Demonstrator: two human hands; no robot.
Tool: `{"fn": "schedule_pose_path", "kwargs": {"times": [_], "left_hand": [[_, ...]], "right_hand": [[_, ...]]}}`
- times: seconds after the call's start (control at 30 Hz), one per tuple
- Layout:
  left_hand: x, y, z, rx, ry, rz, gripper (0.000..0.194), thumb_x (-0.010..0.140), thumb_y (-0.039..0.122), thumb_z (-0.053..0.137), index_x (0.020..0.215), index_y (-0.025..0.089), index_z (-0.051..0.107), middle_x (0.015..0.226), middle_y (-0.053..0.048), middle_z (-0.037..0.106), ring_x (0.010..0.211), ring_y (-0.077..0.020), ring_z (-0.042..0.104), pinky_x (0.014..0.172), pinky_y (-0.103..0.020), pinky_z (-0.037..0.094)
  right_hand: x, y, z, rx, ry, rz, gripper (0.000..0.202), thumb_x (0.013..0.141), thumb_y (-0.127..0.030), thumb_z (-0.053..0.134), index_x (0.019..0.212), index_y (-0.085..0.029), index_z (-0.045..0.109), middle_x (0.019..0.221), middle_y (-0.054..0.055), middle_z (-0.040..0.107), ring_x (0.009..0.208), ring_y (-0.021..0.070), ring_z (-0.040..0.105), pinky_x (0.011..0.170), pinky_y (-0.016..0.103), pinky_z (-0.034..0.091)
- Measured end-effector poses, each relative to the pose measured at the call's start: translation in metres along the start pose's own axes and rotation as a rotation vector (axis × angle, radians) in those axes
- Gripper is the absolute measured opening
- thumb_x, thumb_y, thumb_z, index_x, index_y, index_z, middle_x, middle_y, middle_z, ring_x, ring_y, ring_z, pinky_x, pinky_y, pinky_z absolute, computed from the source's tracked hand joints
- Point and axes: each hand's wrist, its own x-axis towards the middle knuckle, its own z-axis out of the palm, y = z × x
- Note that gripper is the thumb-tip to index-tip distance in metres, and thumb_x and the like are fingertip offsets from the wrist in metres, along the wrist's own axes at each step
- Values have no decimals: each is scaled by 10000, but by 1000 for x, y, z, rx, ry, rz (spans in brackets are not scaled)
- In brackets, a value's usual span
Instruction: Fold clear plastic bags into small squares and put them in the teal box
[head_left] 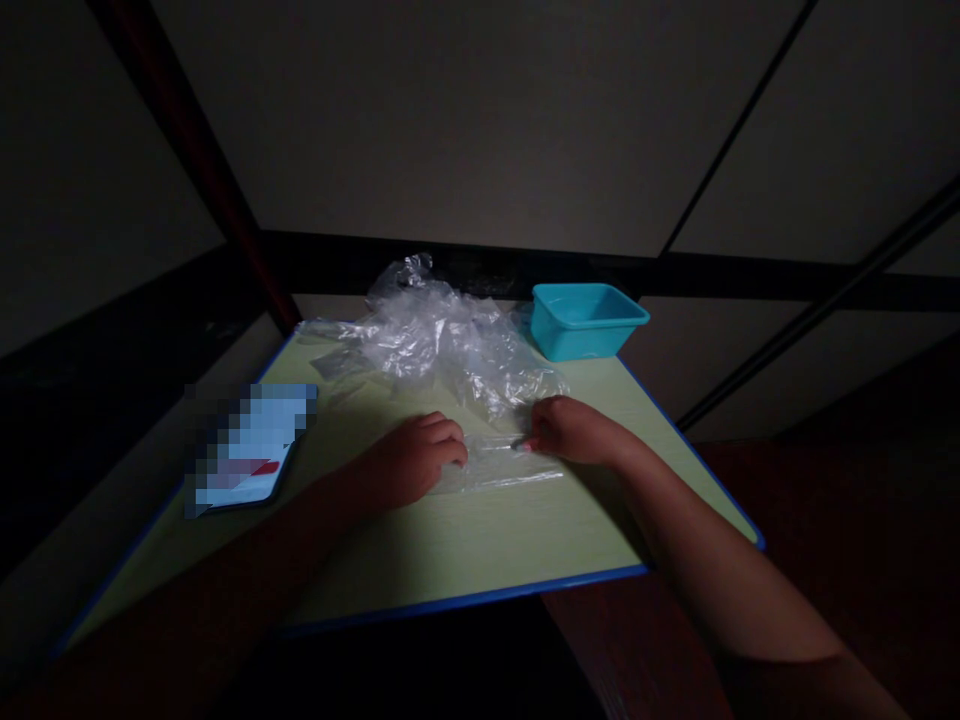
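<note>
A clear plastic bag (499, 468) lies flat on the pale green table (465, 550), between my two hands. My left hand (424, 455) has its fingers curled in and closed at the bag's left end. At the upper right edge of the same bag, my right hand (562, 430) is pinched shut, thumb and fingertips together on the film. Just beyond both hands spreads a loose heap of crumpled clear plastic bags (442, 340).
A turquoise plastic basket (585, 340) stands at the table's back right corner. To the left, a phone (251, 450) with a lit, partly blurred screen rests near the blue table edge. Wall panels (450, 130) rise behind the table.
</note>
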Motion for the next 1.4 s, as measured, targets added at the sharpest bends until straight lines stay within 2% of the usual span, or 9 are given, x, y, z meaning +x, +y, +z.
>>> {"fn": "schedule_pose_path", "kwargs": {"times": [0.2, 0.33, 0.47, 0.7, 0.87, 1.0, 1.17, 1.4], "left_hand": [[0, -2, -4, -2, -34, -10, 337, 644, 32, 412, 852, 176, 635, 922, -60, 615, 872, -205, 521, 822, -356, 420], [-2, -3, -3, -43, 16, -14, 341, 652, 25, 404, 872, 179, 615, 926, -59, 605, 884, -200, 516, 828, -336, 420], [-3, -4, -1, -91, 40, 47, 357, 619, 1, 397, 831, 180, 621, 918, -54, 594, 873, -190, 519, 807, -310, 418], [-2, -5, -3, -127, -9, 72, 369, 636, 2, 391, 827, 185, 648, 892, -50, 618, 850, -183, 535, 807, -305, 423], [-3, -6, -3, -121, -5, 72, 384, 637, 6, 394, 847, 189, 659, 903, -53, 624, 862, -184, 541, 806, -303, 431], [-3, -5, -2, -115, -8, 79, 391, 637, 9, 399, 859, 190, 666, 903, -52, 626, 862, -185, 541, 802, -305, 433], [-3, -3, -3, -113, -6, 60, 376, 671, 23, 402, 872, 198, 667, 917, -51, 624, 859, -186, 537, 798, -306, 435], [-4, 2, -4, -123, -18, 45, 421, 679, 12, 405, 948, 198, 670, 946, -52, 622, 893, -189, 538, 834, -311, 424]], "right_hand": [[-1, -2, -1, -38, -41, -48, 164, 812, -280, 624, 728, -140, 643, 729, 68, 636, 618, 143, 495, 549, 259, 310], [-2, -3, -4, -19, -100, -83, 142, 816, -249, 623, 725, -141, 640, 716, 54, 626, 603, 134, 492, 542, 255, 316], [-3, -1, -5, -16, -116, -96, 141, 829, -210, 601, 711, -136, 626, 705, 51, 612, 600, 127, 483, 545, 249, 314], [-2, 6, -2, 35, -152, -153, 183, 837, -301, 606, 759, -137, 623, 721, 34, 599, 609, 123, 464, 546, 244, 302], [-3, 5, -2, 65, -156, -165, 136, 816, -227, 612, 716, -135, 611, 687, 19, 570, 590, 109, 437, 537, 241, 299], [-4, 6, -3, 243, -133, -138, 120, 809, -238, 593, 738, -142, 584, 658, -4, 541, 596, 107, 441, 540, 234, 315], [-4, 7, -4, 590, -139, -100, 197, 797, -320, 571, 693, -171, 496, 624, -15, 551, 589, 115, 489, 571, 249, 383], [-5, 1, -9, 983, -135, -7, 197, 696, -308, 602, 647, -189, 452, 545, -46, 515, 514, 108, 502, 552, 252, 419]]}}
